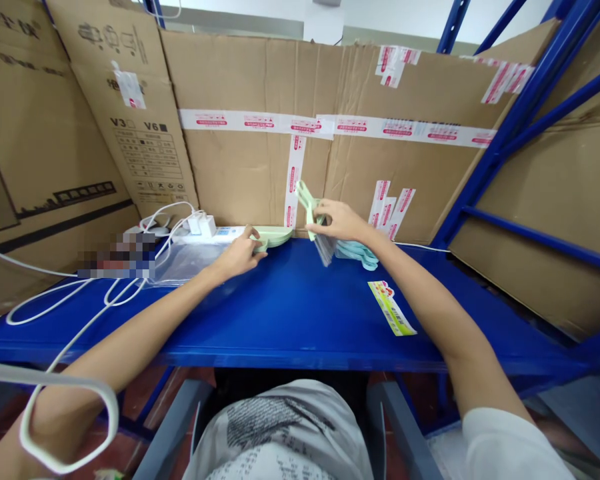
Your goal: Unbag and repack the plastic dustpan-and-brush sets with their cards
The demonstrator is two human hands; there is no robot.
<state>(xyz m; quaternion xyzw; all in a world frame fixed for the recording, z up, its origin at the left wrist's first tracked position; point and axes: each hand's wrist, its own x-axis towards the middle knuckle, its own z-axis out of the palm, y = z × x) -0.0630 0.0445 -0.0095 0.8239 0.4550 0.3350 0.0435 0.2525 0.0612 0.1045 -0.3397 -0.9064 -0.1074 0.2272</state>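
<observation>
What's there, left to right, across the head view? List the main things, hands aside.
White plastic adapters, curved pale-green plastic tray, forked pale-green plastic piece, light-blue flat pieces, yellow-and-white printed card.

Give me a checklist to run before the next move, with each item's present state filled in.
1. Right hand holding the green tool: ok.
2. Left hand at the green tray: ok.
3. Left hand's grip on that tray firm: cannot tell.
4. Printed card apart from both hands: ok.
5. White cable out of the view of the left forearm: not ok, a loop crosses it.
</observation>
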